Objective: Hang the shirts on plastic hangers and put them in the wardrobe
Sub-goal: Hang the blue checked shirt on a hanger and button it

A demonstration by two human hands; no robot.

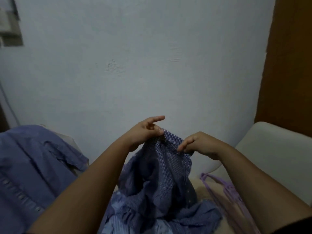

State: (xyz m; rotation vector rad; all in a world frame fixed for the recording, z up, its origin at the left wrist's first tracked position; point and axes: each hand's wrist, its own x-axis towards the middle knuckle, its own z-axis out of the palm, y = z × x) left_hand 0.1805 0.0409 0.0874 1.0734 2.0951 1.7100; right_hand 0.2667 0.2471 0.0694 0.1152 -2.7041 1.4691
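A blue checked shirt [167, 168] hangs in front of me, lifted by its top edge. My left hand [145, 132] pinches that edge between thumb and fingers, with the index finger sticking out straight. My right hand [197, 144] pinches the same edge a little to the right. The shirt's lower part trails onto a pile of other blue shirts [128, 215] below. Purple plastic hangers [224, 188] lie to the right, partly hidden behind my right forearm.
Another plain blue shirt [33, 162] with a row of buttons is spread at the left. A pale cushion or armrest [270, 146] sits at the right, below a brown wooden panel [290, 65]. A pale blue wall [135, 65] fills the background.
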